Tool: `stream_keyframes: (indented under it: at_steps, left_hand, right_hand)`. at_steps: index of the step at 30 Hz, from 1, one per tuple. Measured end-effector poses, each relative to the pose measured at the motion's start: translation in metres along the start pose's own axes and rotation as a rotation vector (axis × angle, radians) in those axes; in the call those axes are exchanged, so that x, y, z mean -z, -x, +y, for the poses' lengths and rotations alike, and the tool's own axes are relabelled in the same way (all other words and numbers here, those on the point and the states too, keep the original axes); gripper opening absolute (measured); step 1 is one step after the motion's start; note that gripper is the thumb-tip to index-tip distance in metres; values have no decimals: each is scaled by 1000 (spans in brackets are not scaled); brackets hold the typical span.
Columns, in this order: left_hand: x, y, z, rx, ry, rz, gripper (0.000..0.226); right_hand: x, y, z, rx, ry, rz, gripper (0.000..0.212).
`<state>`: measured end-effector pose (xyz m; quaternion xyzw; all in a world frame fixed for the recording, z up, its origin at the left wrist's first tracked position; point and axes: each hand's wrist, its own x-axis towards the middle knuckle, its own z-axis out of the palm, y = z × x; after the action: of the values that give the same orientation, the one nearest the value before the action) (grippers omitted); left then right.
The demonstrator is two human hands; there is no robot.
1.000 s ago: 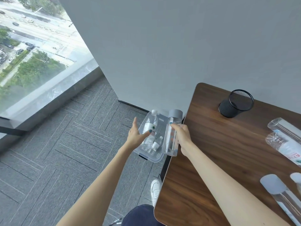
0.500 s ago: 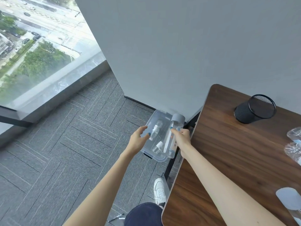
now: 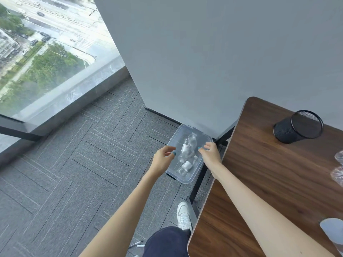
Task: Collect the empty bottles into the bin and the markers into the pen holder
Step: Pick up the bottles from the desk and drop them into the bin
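Note:
A clear plastic bin [image 3: 186, 180] stands on the carpet beside the desk's left edge, with several clear empty bottles [image 3: 187, 152] lying inside. My left hand [image 3: 163, 156] hovers over the bin's left rim with loosely curled fingers and holds nothing. My right hand [image 3: 211, 153] hangs over the right rim, fingers relaxed and empty. A black mesh pen holder [image 3: 298, 127] stands on the wooden desk [image 3: 259, 173] at the back. More clear bottles [image 3: 339, 165] show at the desk's right edge. Two markers [image 3: 136, 244] lie on the floor near my leg.
A grey-capped bottle [image 3: 332, 229] sits at the desk's near right corner, cut off by the frame. The black desk leg [image 3: 198, 182] runs just right of the bin. A grey wall stands behind the bin, a floor-level window at left. My white shoe [image 3: 182, 216] is under the desk edge.
Both hands held bottles over the bin; now the bottles lie inside it and both hands are empty. The view has shifted left and down.

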<state>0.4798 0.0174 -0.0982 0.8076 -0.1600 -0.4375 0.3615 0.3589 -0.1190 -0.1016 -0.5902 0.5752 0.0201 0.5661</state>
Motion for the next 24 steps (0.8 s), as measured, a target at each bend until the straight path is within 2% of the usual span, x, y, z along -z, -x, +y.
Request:
stream_keyframes:
  at_steps: [6, 17, 24]
  left_hand:
    - [-13, 5, 13, -26, 21, -22, 28]
    - [-55, 26, 40, -100, 15, -68, 28]
    - [-110, 52, 72, -157, 44, -116, 23]
  right_hand:
    - [15, 5, 7, 94, -19, 41, 18]
    - [60, 39, 26, 126, -169, 142, 21]
    - [128, 64, 53, 109, -229, 208, 23]
